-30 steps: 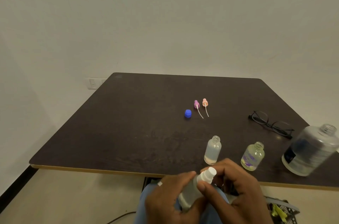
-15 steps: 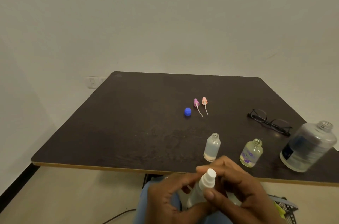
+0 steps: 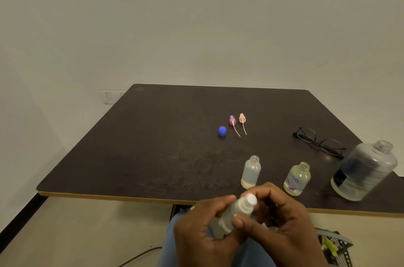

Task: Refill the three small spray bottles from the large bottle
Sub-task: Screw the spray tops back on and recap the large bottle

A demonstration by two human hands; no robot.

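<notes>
Below the near edge of the dark tabletop [image 3: 153, 157], both hands grasp one frosted small spray bottle [image 3: 231, 216], tilted, its white spray top [image 3: 249, 200] pointing up and to the right. Left hand [image 3: 196, 229] wraps the bottle body from the left; right hand [image 3: 277, 223] closes over the top end, thumb against the bottle's side. A ring shows on a left finger.

On the tabletop, near edge, right of centre: a second small bottle [image 3: 251, 171], frosted, upright, uncapped. Just right of it, apart: a third small bottle [image 3: 297, 179], clear, rounder, upright, uncapped. Further right, the large bottle [image 3: 365, 170], clear, open-necked, dark label.

Mid-table: blue cap [image 3: 222, 131]; to its right a purple sprayer head [image 3: 232, 120] and a pink sprayer head [image 3: 242, 118], lying with dip tubes trailing toward the near side. Black glasses [image 3: 317, 142] lie far of the large bottle.
</notes>
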